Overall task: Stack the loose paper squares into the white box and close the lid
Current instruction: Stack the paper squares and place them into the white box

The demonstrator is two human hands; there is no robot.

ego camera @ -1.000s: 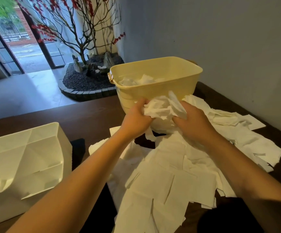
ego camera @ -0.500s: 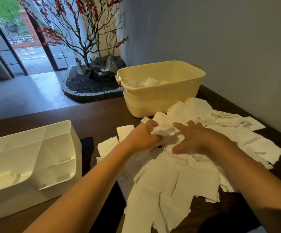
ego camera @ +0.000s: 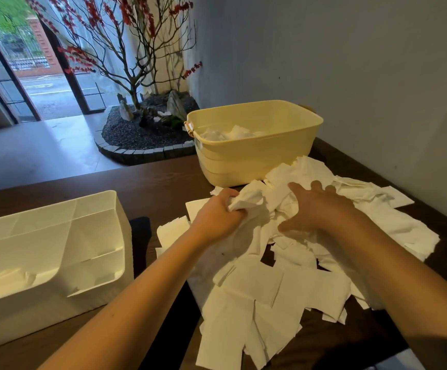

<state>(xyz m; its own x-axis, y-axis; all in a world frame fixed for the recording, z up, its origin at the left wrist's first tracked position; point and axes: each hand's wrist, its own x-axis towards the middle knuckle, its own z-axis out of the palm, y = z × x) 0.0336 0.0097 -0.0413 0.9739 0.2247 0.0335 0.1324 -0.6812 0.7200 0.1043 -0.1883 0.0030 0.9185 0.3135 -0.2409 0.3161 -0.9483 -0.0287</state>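
Observation:
Many loose white paper squares (ego camera: 257, 289) lie spread in a heap across the dark wooden table. My left hand (ego camera: 217, 217) grips a crumpled bunch of paper squares (ego camera: 249, 198) at the heap's far-left side. Just to its right, my right hand (ego camera: 321, 209) lies on the heap with fingers spread and straight, pressing the sheets. The white box (ego camera: 56, 252) stands open at the left of the table, with a little paper at its bottom. No lid shows.
A pale yellow plastic tub (ego camera: 254, 153) with some paper inside stands behind the heap, close to the grey wall. Beyond the table's far edge (ego camera: 83, 180) is a floor bed with a red-blossomed tree (ego camera: 137, 62) and a glass door.
Both hands came down from in front of the tub onto the heap. The right hand let go of the bunch and flattened out to the right; the left still grips it.

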